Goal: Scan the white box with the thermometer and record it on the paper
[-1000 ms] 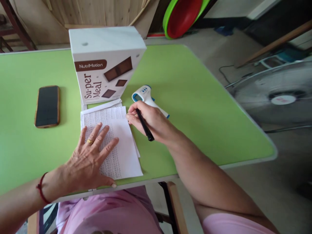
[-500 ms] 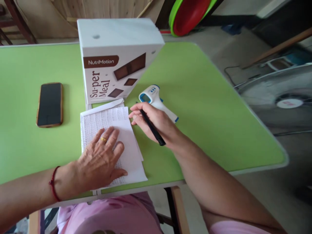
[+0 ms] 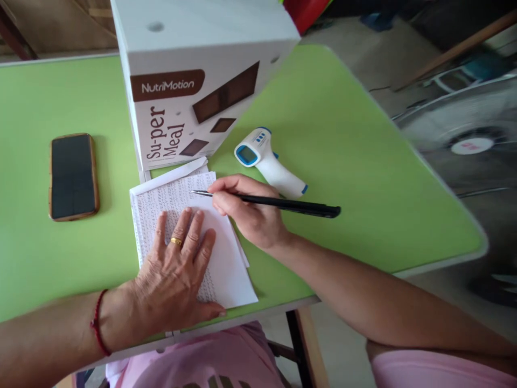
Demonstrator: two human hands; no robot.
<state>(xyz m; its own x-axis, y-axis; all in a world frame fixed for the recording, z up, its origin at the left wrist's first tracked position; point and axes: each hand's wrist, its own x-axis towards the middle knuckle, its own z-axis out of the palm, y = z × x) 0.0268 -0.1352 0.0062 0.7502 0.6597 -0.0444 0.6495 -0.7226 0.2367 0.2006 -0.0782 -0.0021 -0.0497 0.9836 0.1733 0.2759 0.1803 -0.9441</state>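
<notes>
My left hand (image 3: 177,269) lies flat with fingers spread on the sheets of paper (image 3: 230,269), which carry rows of handwriting on their left and upper part; a gold ring is on one finger. In a pinch grip, my right hand (image 3: 252,210) holds a black pen (image 3: 299,206) slanted low, its silver tip over the written lines near the top of the page. Whether the tip touches the paper I cannot tell. A white and blue infrared thermometer (image 3: 270,161) lies just beyond my right hand.
A white NutriMotion box (image 3: 169,108) stands upright behind the papers. To the left lies a phone (image 3: 74,175) in a brown case. All rest on a green table (image 3: 363,188). A fan (image 3: 468,134) stands beyond its right edge, and part of a red basin (image 3: 309,12) shows behind.
My right hand has moved left onto the page and turned the pen, so its tip now points at the writing. The view has come closer. My left hand stays on the paper, fingers spread wider.
</notes>
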